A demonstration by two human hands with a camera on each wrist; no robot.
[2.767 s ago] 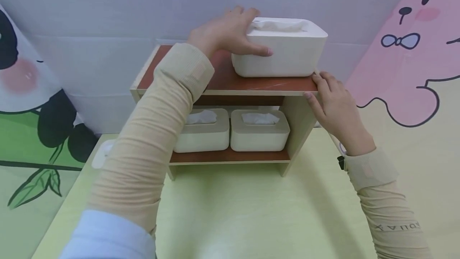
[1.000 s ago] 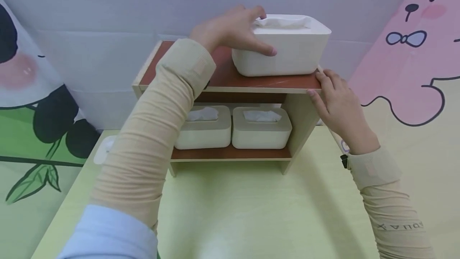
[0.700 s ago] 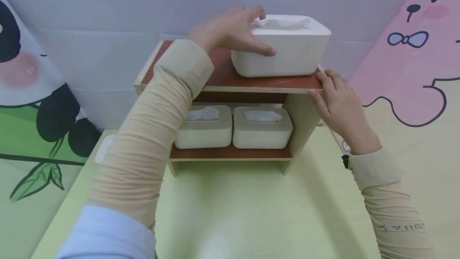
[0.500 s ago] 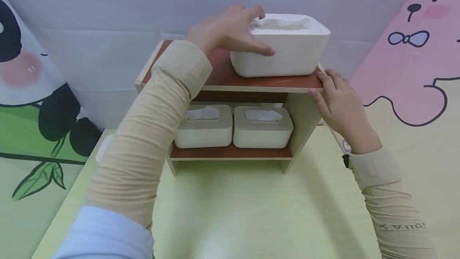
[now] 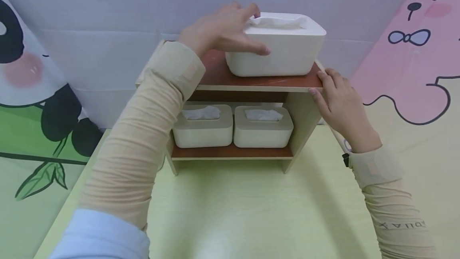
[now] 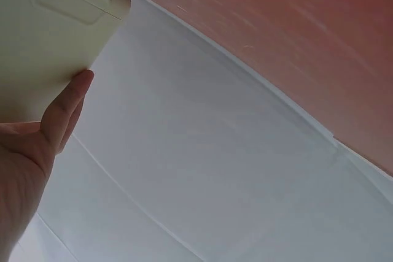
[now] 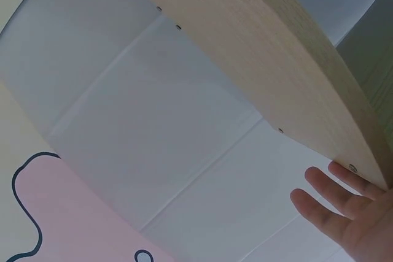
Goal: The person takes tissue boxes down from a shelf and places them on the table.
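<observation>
A white tissue box (image 5: pixel 276 53) sits on the top board of a small two-tier shelf (image 5: pixel 258 89), right of its middle. My left hand (image 5: pixel 221 33) holds its left end, thumb on the front face and fingers over the back and top edge. In the left wrist view, the fingers of that hand (image 6: pixel 37 145) touch the box's side (image 6: pixel 37 59). My right hand (image 5: pixel 343 111) holds the shelf's front right corner, thumb at the front edge. In the right wrist view, its fingers (image 7: pixel 353 204) lie along the wooden side panel (image 7: pixel 245 53).
Two more tissue boxes, one on the left (image 5: pixel 205 135) and one on the right (image 5: pixel 264 135), stand side by side on the lower board (image 5: pixel 233 153). The shelf stands on a pale table (image 5: pixel 233 203) near a white cloth backdrop (image 5: pixel 108 59). Printed cartoon figures flank it.
Over the last half second the tissue box and my left hand have shifted slightly left along the top board. My right hand stays at the shelf's corner.
</observation>
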